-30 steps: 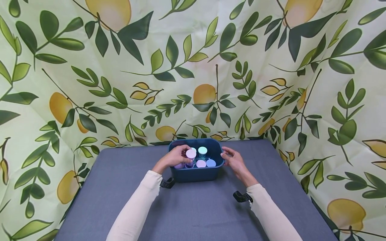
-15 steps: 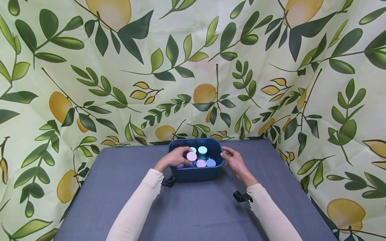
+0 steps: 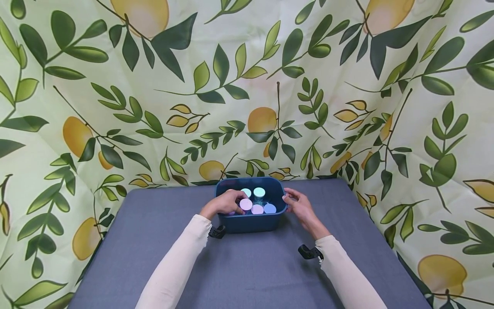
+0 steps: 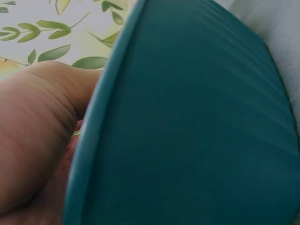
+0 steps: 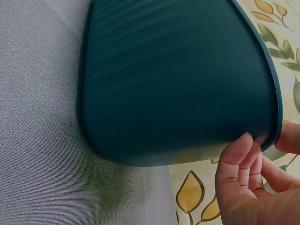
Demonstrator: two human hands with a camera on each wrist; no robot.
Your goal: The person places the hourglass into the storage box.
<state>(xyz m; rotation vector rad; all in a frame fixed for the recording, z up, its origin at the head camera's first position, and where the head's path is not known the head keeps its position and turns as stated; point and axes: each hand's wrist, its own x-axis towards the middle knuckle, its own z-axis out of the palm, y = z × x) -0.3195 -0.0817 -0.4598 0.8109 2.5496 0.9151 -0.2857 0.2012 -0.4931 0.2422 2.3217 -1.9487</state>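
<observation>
A dark blue-teal plastic bin (image 3: 251,224) stands on the table with several small round-lidded jars inside. My left hand (image 3: 225,201) reaches over its left end and grips a pink-lidded jar (image 3: 246,204) low among the others. In the left wrist view the bin wall (image 4: 187,112) hides the fingertips and that jar. At the opposite end, my right hand (image 3: 301,208) pinches the rim, fingers (image 5: 236,150) against the outer wall. Beside the gripped jar are another pink lid (image 3: 257,209), a blue lid (image 3: 269,208) and a mint-green-lidded jar (image 3: 259,192); a second mint lid (image 3: 245,192) shows behind it.
A grey cloth covers the table (image 3: 247,270). Right behind the bin hangs a leaf-and-lemon patterned curtain (image 3: 231,107), which also closes off both sides. Each wrist wears a black band, the left one (image 3: 217,232) close to the bin's front wall.
My left hand has lowered the pink-lidded jar and shifted it slightly right, into the bin next to the other pink lid. The right hand and the bin have stayed put.
</observation>
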